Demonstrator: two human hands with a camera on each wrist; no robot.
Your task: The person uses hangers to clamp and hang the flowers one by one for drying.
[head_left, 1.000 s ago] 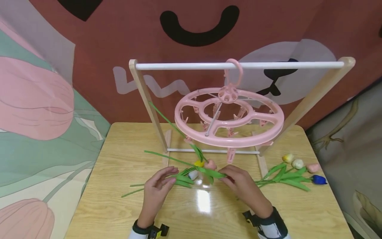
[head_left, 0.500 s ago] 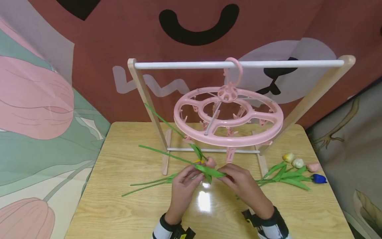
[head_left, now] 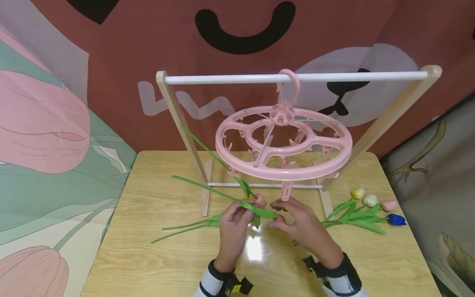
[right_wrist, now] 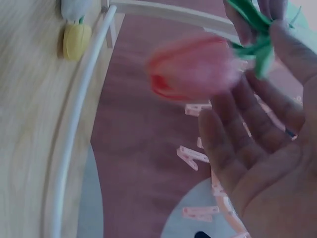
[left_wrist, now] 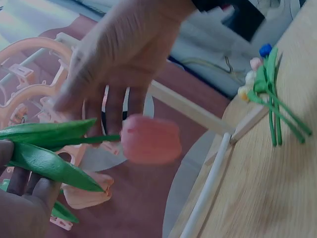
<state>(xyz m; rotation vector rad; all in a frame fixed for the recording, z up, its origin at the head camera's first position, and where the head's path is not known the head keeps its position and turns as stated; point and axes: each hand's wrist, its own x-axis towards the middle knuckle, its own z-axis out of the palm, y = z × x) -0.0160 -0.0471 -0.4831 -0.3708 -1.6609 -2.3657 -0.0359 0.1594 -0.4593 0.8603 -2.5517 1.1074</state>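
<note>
My left hand (head_left: 233, 225) pinches the green stem and leaves of an artificial pink tulip (left_wrist: 151, 140), whose long stem points back left in the head view. Close by the bloom is my right hand (head_left: 300, 220), its fingers spread and loosely bent, holding nothing; the right wrist view shows the tulip head, blurred, in front of its fingers. A round pink clip hanger (head_left: 285, 172) hangs above. Another pink tulip (head_left: 261, 201) dangles head-down from one of its clips, its stem slanting up left.
The hanger hooks over the white bar (head_left: 230, 79) of a wooden stand on the table. Several tulips, yellow, white, pink and blue (head_left: 396, 220), lie at the right. More green stems (head_left: 185, 231) lie at the left, with a yellow tulip (right_wrist: 77, 40) and a white one.
My left hand has moved right from the table tulips and taken hold of the tulip's stem. My right hand has loosened its grip and its fingers have spread off the bloom.
</note>
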